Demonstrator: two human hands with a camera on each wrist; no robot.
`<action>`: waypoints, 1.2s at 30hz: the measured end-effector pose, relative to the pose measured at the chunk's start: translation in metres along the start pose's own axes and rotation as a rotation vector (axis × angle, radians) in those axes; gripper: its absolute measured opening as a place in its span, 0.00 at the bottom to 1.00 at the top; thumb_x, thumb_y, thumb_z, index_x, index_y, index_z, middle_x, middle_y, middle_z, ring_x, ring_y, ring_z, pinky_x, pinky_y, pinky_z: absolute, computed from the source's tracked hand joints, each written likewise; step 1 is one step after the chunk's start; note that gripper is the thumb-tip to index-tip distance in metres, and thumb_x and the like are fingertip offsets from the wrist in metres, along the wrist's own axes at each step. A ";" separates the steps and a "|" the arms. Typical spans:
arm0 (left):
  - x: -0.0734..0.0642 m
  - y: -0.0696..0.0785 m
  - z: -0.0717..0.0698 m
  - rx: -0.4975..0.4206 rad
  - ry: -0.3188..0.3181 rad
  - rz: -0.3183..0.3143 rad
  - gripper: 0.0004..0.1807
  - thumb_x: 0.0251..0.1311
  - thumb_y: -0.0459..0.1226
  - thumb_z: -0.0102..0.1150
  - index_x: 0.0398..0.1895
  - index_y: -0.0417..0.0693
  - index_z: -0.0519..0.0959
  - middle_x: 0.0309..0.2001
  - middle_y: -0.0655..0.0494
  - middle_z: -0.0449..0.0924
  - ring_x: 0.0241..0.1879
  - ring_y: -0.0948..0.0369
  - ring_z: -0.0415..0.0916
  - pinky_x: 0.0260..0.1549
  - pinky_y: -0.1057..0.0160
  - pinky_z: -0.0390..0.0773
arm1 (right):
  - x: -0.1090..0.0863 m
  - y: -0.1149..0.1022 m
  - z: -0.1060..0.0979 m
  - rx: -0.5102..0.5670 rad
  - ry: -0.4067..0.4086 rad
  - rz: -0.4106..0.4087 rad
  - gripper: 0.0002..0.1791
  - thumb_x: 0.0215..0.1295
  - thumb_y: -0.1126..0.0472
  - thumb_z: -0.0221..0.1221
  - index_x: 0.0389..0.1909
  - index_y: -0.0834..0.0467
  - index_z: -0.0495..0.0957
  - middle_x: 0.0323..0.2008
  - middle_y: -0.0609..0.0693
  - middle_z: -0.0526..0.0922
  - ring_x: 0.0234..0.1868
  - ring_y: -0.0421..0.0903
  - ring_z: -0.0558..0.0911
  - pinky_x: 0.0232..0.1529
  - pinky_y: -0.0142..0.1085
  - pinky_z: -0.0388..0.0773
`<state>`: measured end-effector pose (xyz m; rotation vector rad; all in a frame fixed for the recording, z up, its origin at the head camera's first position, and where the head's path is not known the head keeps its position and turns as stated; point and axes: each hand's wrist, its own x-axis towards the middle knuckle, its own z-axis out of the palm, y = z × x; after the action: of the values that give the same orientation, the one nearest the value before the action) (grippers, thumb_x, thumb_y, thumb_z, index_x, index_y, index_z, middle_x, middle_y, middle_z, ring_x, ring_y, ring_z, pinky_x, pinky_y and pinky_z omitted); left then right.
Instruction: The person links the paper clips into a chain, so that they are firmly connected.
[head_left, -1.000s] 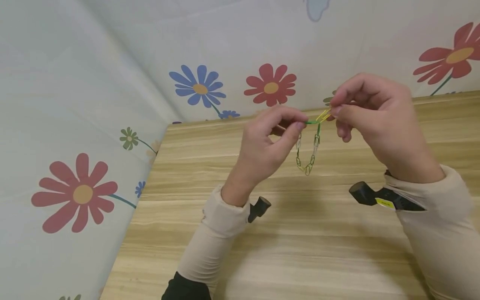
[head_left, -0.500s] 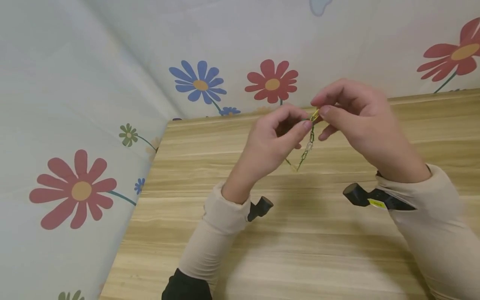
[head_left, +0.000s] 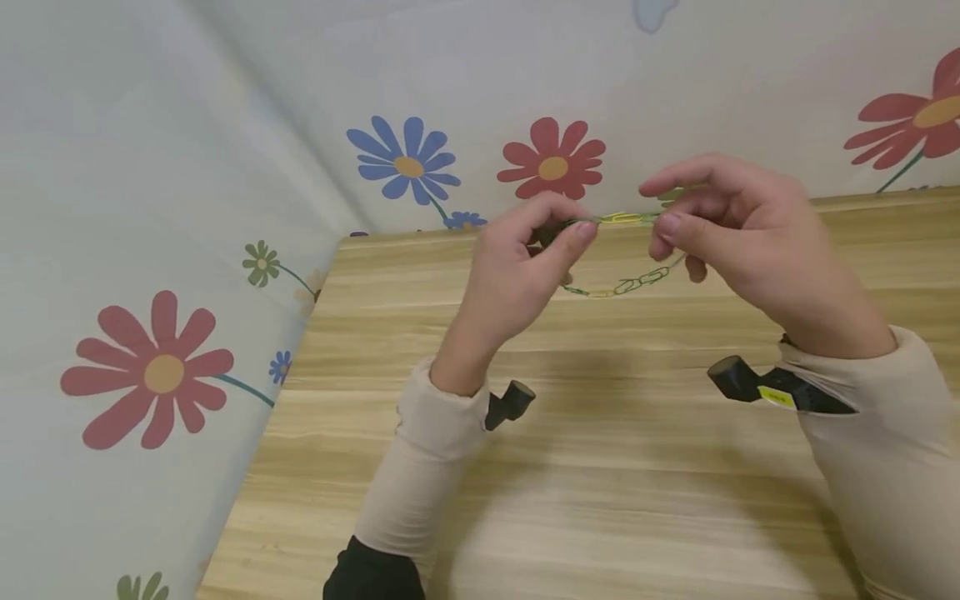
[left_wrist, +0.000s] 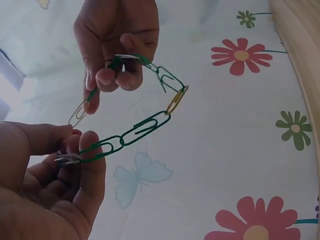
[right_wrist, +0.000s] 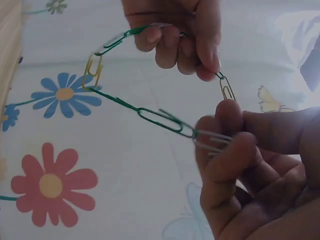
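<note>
A loop of linked paper clips in green, yellow and white hangs between both hands, held up over the table. In the head view my left hand [head_left: 510,271] pinches it between thumb and forefinger on the left. Opposite, my right hand [head_left: 757,242] pinches a green clip, its forefinger lifted off. A yellow paper clip [head_left: 621,218] is stretched straight between the two pinches. Below sag green paper clips [head_left: 637,282] and another yellow one. The left wrist view shows the sagging part with a green paper clip [left_wrist: 146,129] near my left fingers; a white paper clip [right_wrist: 212,141] crosses my right fingers.
A wood-grain table [head_left: 600,467] lies under the hands. Behind it and to the left hangs a pale sheet [head_left: 225,167] printed with flowers. Black cameras [head_left: 731,379] sit on both wrists, over beige sleeves.
First the hands came together at the yellow clip, which the right hand pinched. Now they have drawn apart, the yellow clip stretched between them and the chain's lower part spread wider.
</note>
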<state>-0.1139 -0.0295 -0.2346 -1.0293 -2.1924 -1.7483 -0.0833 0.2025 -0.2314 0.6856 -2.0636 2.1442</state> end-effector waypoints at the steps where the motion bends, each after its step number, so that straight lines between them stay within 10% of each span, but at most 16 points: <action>1: 0.000 -0.002 -0.001 -0.012 0.007 -0.037 0.06 0.68 0.30 0.61 0.43 0.35 0.82 0.29 0.50 0.76 0.27 0.56 0.75 0.28 0.61 0.80 | 0.001 0.001 0.000 -0.040 0.010 0.006 0.15 0.70 0.71 0.59 0.56 0.64 0.80 0.31 0.61 0.83 0.32 0.51 0.81 0.22 0.33 0.75; 5: -0.001 -0.011 -0.004 0.037 0.042 -0.186 0.08 0.68 0.30 0.61 0.48 0.39 0.83 0.30 0.51 0.79 0.29 0.56 0.81 0.30 0.58 0.84 | 0.005 0.009 0.000 -0.276 0.032 0.080 0.15 0.71 0.68 0.60 0.56 0.60 0.79 0.32 0.57 0.84 0.33 0.49 0.82 0.23 0.34 0.78; 10: -0.011 -0.028 -0.009 0.349 -0.047 -0.277 0.09 0.71 0.34 0.59 0.51 0.44 0.81 0.31 0.54 0.81 0.28 0.62 0.80 0.27 0.64 0.78 | -0.003 0.028 -0.005 -0.547 -0.101 0.228 0.16 0.72 0.67 0.58 0.59 0.57 0.76 0.31 0.53 0.80 0.23 0.49 0.78 0.20 0.36 0.74; 15: -0.030 -0.046 -0.008 0.776 -0.248 -0.252 0.05 0.73 0.35 0.56 0.47 0.44 0.73 0.27 0.57 0.75 0.21 0.62 0.70 0.21 0.65 0.70 | -0.019 0.054 -0.006 -0.719 -0.235 0.092 0.10 0.72 0.72 0.55 0.47 0.55 0.76 0.27 0.48 0.77 0.20 0.44 0.74 0.23 0.37 0.73; 19: -0.050 -0.063 0.000 0.966 -0.430 -0.116 0.03 0.73 0.32 0.51 0.46 0.46 0.69 0.22 0.57 0.69 0.16 0.62 0.65 0.15 0.66 0.65 | -0.030 0.074 -0.003 -0.873 -0.250 -0.033 0.16 0.65 0.78 0.51 0.33 0.55 0.80 0.29 0.46 0.80 0.25 0.41 0.73 0.29 0.40 0.74; 24: -0.071 -0.082 0.009 1.015 -0.594 -0.017 0.08 0.73 0.34 0.50 0.51 0.53 0.70 0.32 0.58 0.73 0.15 0.65 0.65 0.11 0.68 0.63 | -0.036 0.088 0.005 -0.945 -0.306 0.165 0.17 0.66 0.74 0.49 0.45 0.63 0.85 0.31 0.51 0.82 0.22 0.42 0.67 0.29 0.41 0.70; 31: -0.072 -0.084 0.016 0.934 -0.676 -0.175 0.12 0.70 0.31 0.53 0.52 0.54 0.78 0.41 0.57 0.70 0.23 0.63 0.69 0.17 0.68 0.69 | -0.046 0.098 0.014 -0.945 -0.389 0.308 0.17 0.68 0.71 0.52 0.55 0.66 0.80 0.18 0.46 0.70 0.17 0.41 0.61 0.22 0.37 0.62; 36: -0.073 -0.080 0.023 0.959 -0.700 -0.316 0.09 0.73 0.34 0.53 0.49 0.48 0.82 0.41 0.54 0.73 0.31 0.61 0.73 0.27 0.66 0.75 | -0.056 0.105 0.024 -0.934 -0.502 0.311 0.16 0.66 0.71 0.59 0.54 0.66 0.80 0.38 0.56 0.85 0.32 0.47 0.79 0.35 0.44 0.78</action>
<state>-0.1000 -0.0455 -0.3431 -1.1127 -3.1672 -0.1559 -0.0654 0.1836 -0.3494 0.8185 -3.1841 0.8586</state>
